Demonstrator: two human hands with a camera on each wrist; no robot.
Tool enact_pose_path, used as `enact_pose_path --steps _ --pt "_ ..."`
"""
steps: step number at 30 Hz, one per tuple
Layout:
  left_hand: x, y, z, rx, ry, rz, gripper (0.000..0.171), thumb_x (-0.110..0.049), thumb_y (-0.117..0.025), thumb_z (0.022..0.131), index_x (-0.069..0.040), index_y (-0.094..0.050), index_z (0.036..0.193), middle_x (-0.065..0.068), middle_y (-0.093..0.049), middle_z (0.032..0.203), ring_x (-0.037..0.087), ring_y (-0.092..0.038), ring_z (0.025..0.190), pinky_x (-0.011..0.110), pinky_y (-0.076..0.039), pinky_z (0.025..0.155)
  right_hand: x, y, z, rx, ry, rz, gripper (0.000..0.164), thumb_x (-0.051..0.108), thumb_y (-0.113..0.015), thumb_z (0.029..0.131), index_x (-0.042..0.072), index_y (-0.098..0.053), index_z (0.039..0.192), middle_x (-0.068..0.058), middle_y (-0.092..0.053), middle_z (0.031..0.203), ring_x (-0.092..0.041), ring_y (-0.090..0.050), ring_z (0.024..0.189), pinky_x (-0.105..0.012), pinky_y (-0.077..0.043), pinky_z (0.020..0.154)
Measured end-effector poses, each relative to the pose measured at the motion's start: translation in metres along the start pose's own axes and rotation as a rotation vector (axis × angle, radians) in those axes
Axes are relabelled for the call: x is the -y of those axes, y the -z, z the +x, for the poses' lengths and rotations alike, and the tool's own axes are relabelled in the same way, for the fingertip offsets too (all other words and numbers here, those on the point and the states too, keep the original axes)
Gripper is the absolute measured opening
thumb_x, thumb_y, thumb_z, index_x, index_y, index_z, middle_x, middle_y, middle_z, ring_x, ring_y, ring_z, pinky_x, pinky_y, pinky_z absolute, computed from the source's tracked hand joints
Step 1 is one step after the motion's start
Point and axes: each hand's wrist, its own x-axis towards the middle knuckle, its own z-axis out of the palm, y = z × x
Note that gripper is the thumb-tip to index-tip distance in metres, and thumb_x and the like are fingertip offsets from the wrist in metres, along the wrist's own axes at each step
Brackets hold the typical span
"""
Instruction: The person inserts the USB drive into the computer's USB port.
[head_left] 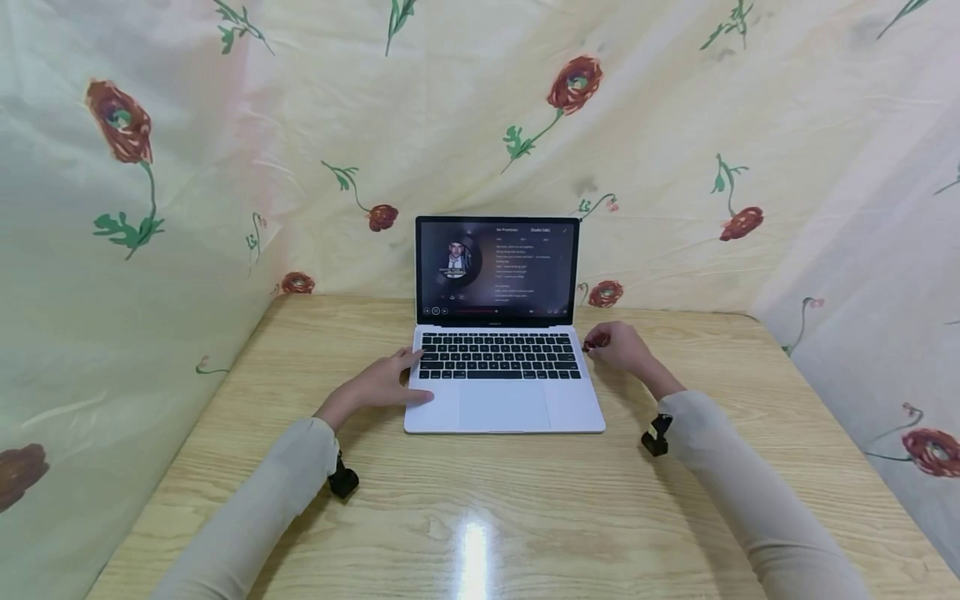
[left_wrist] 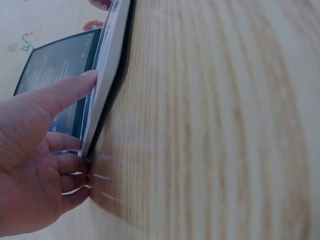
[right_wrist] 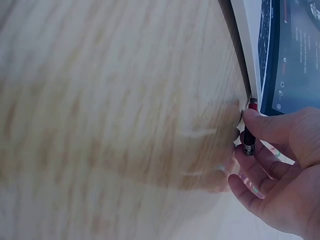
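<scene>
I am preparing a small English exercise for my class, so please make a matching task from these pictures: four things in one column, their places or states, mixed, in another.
Column one
1. Laptop
2. Stick
3. Left grip
4. Cloth

Column two
A. Pinched in the right grip
B. Behind the table
C. Open, with its screen lit
D. Resting on the laptop's left side

Pairs: 1-C, 2-A, 3-D, 4-B

Right-hand fingers partly hide the dark stick (its middle).
</scene>
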Motion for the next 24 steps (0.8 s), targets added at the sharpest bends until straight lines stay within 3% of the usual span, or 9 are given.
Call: enact_pose_path --steps 24 --pt "-0.0003 0.0 -0.0002 -0.001 -0.004 -0.007 0.095 -0.05 -0.072 0.092 -0.007 -0.025 0.162 0.028 -0.015 0.168 0.046 -0.022 0.154 0.058 -0.026 0.124 -0.0058 0.0001 0.0034 0.022 -0.027 0.076 0.021 -0.002 -0.071 0.09 -0.006 -0.072 0.111 -0.023 -0.072 0.106 -0.029 -0.065 0.094 -0.042 -0.055 0.085"
